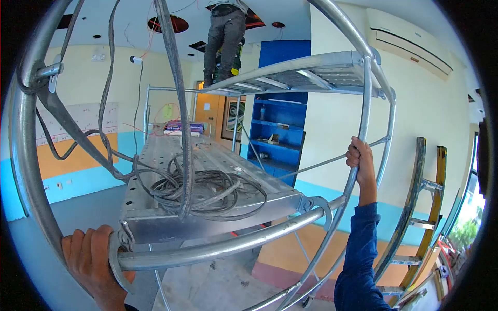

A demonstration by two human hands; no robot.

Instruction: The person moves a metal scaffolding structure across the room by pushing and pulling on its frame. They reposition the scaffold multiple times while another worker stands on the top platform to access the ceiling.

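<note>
At the lower left, my left hand (96,259) is wrapped round the scaffold frame, beside the hook of the metal platform (212,225). My right hand (360,157), at the end of a blue sleeve, grips an upright scaffold tube (367,103) on the right. Between the hands runs a horizontal tube (223,249) with the platform hooked over it. A tangled coil of grey cable (207,189) lies on the platform's near end, and more cable hangs down from above on the left.
A person (224,41) stands on a higher platform (290,70). A purple box (184,127) sits at the lower platform's far end. A ladder (415,217) leans at the right, near blue shelves (277,124) and a wall air conditioner (410,44). Ceiling openings show above.
</note>
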